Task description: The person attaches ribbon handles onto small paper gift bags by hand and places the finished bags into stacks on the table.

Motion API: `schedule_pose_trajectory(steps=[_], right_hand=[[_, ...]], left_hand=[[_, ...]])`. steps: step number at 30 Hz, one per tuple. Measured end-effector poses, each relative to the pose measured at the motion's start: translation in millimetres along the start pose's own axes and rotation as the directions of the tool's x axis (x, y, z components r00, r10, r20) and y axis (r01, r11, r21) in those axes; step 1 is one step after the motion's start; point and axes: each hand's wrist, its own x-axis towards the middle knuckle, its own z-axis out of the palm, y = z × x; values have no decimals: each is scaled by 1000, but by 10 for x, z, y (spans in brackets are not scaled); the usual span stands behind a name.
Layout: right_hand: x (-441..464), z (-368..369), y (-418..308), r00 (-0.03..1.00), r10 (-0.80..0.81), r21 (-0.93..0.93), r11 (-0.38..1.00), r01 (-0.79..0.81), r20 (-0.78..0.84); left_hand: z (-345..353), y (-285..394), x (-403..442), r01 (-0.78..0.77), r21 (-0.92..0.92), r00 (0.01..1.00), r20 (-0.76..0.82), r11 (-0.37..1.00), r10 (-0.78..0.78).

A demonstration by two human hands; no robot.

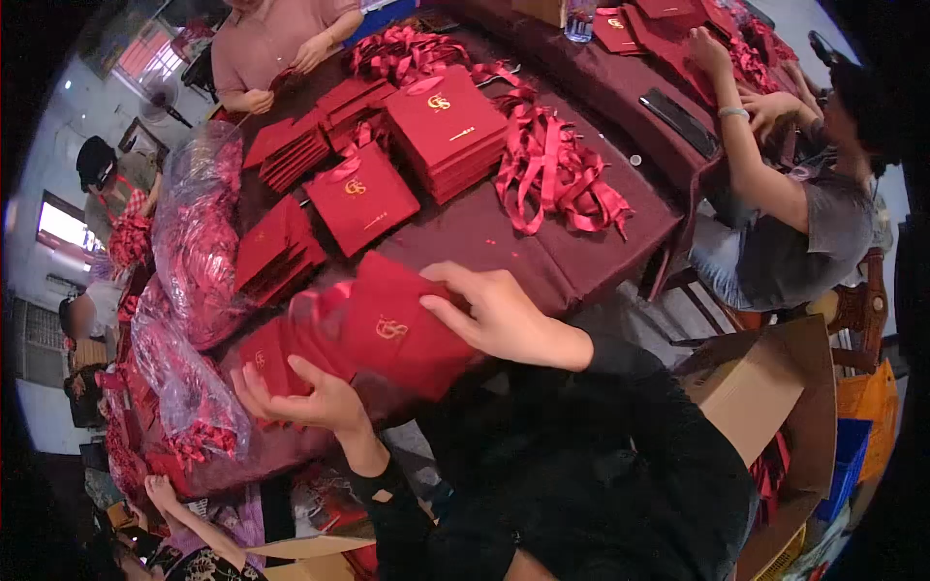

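Observation:
My right hand point(504, 315) pinches the upper right edge of a flat red gift bag point(387, 324) with a gold logo, tilted above the near table edge. To its left is my left hand point(310, 395), palm turned up, fingers apart and curved. Just behind those fingers, another red bag point(263, 351) with a gold mark lies on the table; whether the fingertips touch it I cannot tell. Farther back are a tall stack of red gift bags point(448, 121), a lower pile point(363, 198) with a ribbon on top, and fanned bags point(276, 247).
Loose red ribbons point(557, 169) lie on the dark red tablecloth point(591, 261). Clear plastic sacks point(199, 232) line the left side. A phone point(678, 121) rests at the back right. Several people sit or stand around. An open cardboard box point(765, 387) is at my right.

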Motion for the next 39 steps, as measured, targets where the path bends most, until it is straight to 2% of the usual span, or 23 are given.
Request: schedule_pose_trajectory(steps=[1,2,4,6,7,9,10,12,14,17,19,22,23,24,27,30,31,33,35,36,37,38,39], right_hand=[[78,200,333,999,2,157,988,3,-33],[99,224,578,999,0,140,990,6,-43],[209,186,883,981,-177,-415,901,129,-79],[447,-176,1106,936,-17,-384,914,-128,-351],[570,-400,1297,846,-154,-441,892,-104,-511],[758,-817,1553,851,55,-491,796,-353,-523],[795,-945,1600,865,-32,-699,605,-381,-500],[862,-1076,1759,895,217,-765,465,-445,-389],[902,-1124,1957,897,238,-769,462,-442,-373],[903,-1188,1917,917,193,-584,720,-374,-349],[841,-1149,1605,861,103,-345,888,-305,-497],[470,-984,978,977,-42,-33,999,36,-207],[366,-882,1009,969,-244,-62,968,241,-38],[229,-783,893,963,-252,-231,935,268,95],[-36,-498,1024,855,-334,-251,857,451,397],[-238,-351,1007,827,-398,-298,796,526,396],[-272,-315,1016,824,-397,-290,798,527,405],[-320,-259,1027,950,-170,-260,936,239,263],[-239,-180,974,976,162,168,968,-186,148],[-126,-150,914,930,346,433,824,-365,126],[20,-82,1000,973,208,300,939,-168,-104],[148,-92,1048,907,422,503,786,-361,-8],[260,-104,1085,866,496,508,730,-457,65]], left_hand=[[-32,139,37,-95,-78,995,-51,992,91],[-60,196,-56,-165,-117,985,33,979,170],[-34,301,-204,-303,-171,900,272,937,341],[175,340,-376,-191,-282,780,538,940,320],[274,271,-518,-155,-231,689,672,961,272],[413,205,-708,-126,-166,658,724,978,207],[448,198,-722,-109,-98,623,769,989,144],[441,242,-697,-94,-16,610,790,995,70],[452,242,-681,-75,68,594,804,995,-10],[442,185,-687,-41,17,526,850,999,7],[421,220,-652,-45,20,587,810,999,11],[416,201,-705,30,25,580,813,999,-38],[423,177,-719,71,-17,584,812,997,-28],[427,163,-720,73,-5,577,816,997,-38],[411,122,-663,455,-44,378,914,889,-149],[402,-16,-685,538,-101,377,917,837,-132],[384,-10,-668,494,-155,442,892,855,-93],[379,-55,-678,563,-173,408,909,808,-90],[393,-112,-700,623,-191,377,923,759,-78],[416,-150,-738,663,-170,346,933,729,-97],[423,-174,-752,700,-149,316,942,698,-116],[413,-187,-743,698,-147,318,941,701,-119],[404,-194,-730,735,-158,295,950,659,-102]])
